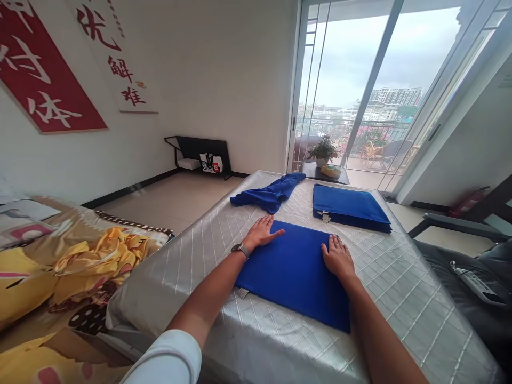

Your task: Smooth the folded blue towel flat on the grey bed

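Observation:
A flat blue folded cloth (pixel 298 272) lies on the silver quilted mattress (pixel 196 266), with a small white tag at its near left corner. My left hand (pixel 262 232) rests flat on its far left edge, fingers stretched out, a watch on the wrist. On the far right edge my right hand (pixel 338 257) lies flat, fingers extended. Beyond it to the right sits a neat stack of folded blue cloths (pixel 348 205), tags showing at its front corner. Farther back on the left is a crumpled blue cloth (pixel 272 194).
Yellow patterned bedding (pixel 108 256) lies at the left. A black armchair (pixel 468 261) holding a white power strip (pixel 476 282) stands at the right. Behind the mattress, a small table (pixel 314 172) bears a potted plant (pixel 322 152) by the sliding glass door.

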The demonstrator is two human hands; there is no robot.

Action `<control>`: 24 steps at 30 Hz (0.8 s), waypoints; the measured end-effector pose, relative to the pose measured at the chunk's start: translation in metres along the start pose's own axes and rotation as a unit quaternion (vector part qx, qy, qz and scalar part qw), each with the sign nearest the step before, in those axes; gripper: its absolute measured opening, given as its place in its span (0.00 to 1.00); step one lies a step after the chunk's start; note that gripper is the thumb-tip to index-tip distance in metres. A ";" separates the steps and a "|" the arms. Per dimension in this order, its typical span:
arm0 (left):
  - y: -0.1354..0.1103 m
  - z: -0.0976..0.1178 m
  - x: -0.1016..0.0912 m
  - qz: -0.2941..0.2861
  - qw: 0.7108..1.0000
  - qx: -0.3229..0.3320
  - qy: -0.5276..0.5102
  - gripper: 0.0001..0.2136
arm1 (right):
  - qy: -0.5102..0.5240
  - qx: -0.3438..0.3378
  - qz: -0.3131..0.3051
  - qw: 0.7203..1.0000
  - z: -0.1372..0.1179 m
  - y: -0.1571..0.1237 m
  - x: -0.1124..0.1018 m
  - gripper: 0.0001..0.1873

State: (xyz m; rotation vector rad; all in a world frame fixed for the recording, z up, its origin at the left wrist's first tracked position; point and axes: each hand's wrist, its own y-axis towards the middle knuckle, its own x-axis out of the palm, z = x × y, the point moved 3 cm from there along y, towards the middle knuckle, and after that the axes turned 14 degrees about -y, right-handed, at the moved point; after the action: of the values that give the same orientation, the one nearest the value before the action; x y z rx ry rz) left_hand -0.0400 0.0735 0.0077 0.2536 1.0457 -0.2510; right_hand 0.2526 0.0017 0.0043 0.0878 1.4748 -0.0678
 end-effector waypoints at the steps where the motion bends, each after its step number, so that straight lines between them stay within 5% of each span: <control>1: 0.000 0.001 0.000 -0.001 1.000 -0.001 0.002 0.45 | -0.001 0.000 0.001 1.000 0.000 0.000 0.000 0.37; 10: 0.001 0.002 -0.001 -0.008 0.999 0.001 0.035 0.45 | 0.006 0.002 -0.001 1.000 0.000 0.000 0.000 0.37; 14: 0.005 0.019 -0.003 0.019 0.997 0.001 0.079 0.42 | 0.012 0.006 0.001 1.000 0.000 0.000 0.000 0.37; 17: 0.009 0.059 0.013 0.033 0.995 0.050 0.075 0.40 | 0.018 0.006 0.000 1.000 -0.001 -0.001 -0.001 0.37; 21: 0.015 0.137 0.061 -0.014 0.983 0.178 0.032 0.38 | 0.004 -0.004 -0.001 1.000 0.001 -0.003 -0.001 0.35; 24: 0.018 0.180 0.094 -0.042 0.976 0.215 -0.007 0.36 | -0.029 -0.035 -0.002 0.999 0.003 -0.005 0.000 0.35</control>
State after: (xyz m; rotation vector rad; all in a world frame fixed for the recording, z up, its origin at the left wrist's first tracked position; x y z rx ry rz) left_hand 0.1573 0.0247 0.0133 0.5972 0.9824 -0.5565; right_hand 0.2548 -0.0037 0.0045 0.0255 1.4183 -0.0229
